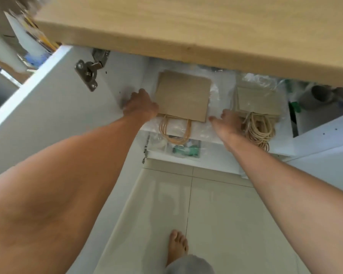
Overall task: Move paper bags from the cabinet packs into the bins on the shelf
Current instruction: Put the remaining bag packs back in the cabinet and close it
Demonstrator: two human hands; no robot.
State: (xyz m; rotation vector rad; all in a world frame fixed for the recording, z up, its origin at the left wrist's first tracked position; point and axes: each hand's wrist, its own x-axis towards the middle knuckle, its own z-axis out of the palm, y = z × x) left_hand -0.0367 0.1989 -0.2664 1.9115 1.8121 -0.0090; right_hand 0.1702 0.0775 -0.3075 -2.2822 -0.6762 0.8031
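Brown kraft paper bags [183, 95] lay flat in a stack on a white cabinet shelf [196, 128], seen from above through a head-worn camera. Their twisted paper-cord handles [174, 131] hung over the shelf's front edge. The stack rested on crinkled clear plastic wrap [214, 93]. Just to its right, a second pack of smaller paper bags [257, 99] sat partly inside its own clear plastic, its bundle of cord handles [259, 129] also spilling forward.

Both bare arms reached into the open cabinet. The left hand [140, 106] pressed against the left edge of the larger stack, fingers tucked at or under the bags; whether it had closed on them could not be told. The right hand [227, 122] hovered with fingers spread and loose between the two packs, grasping nothing, its thumb near the larger stack's lower right corner.

A pale wooden countertop [186, 26] overhung the cabinet and filled the top of the view. The white cabinet door [48, 107] stood open on the left, with a metal hinge [87, 74] showing. Below, a bare foot [177, 246] stood on glossy pale floor tiles [226, 214].
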